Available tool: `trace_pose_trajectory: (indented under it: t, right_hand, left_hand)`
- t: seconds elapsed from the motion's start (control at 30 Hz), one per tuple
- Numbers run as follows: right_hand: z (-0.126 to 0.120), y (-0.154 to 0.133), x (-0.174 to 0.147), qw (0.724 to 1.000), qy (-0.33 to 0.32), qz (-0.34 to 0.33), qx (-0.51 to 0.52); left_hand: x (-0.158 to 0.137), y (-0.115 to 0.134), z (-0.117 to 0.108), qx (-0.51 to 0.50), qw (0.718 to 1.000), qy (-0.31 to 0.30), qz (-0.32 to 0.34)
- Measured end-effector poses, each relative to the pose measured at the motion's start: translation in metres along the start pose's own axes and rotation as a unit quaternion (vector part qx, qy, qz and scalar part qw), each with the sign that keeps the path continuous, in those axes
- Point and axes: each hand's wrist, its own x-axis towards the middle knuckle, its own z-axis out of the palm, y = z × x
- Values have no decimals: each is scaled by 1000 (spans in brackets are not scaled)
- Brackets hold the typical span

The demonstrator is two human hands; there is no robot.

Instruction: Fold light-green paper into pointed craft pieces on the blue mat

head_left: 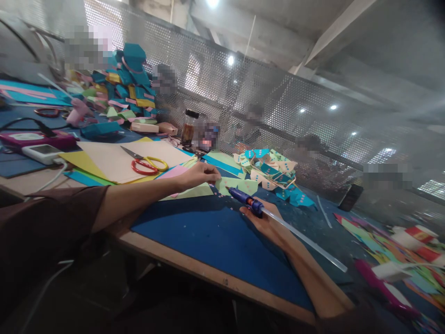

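My right hand (267, 222) is wrapped round a blue hot glue gun (241, 195). A long clear glue stick (306, 239) sticks out of its back end toward the lower right. The nozzle points left, over a pale green paper cutout (248, 186) with small dots on it. My left hand (201, 176) is pinched at the left end of this cutout; whatever is between its fingertips is too small to make out. Beneath the left wrist lie pink paper (175, 171) and light green paper (194, 191). Red-and-yellow-handled scissors (146, 164) rest on paper sheets to the left.
Dotted paper cutouts (269, 167) are heaped beyond the glue gun. Folded paper pieces (130, 88) pile up at the back left, near a pink glue gun (79, 111) and a lidded jar (189, 127). Magenta power strips (385, 287) sit at both sides. A mesh partition (215, 74) stands behind.
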Motion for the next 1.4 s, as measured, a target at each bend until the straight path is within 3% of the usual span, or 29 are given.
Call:
trace_pose_trajectory:
  t: [1.4]
  right_hand:
    - [3, -2, -1, 1000, 17, -17, -11]
  left_hand:
    - [-1, 0, -1, 12, 1000, 0, 10]
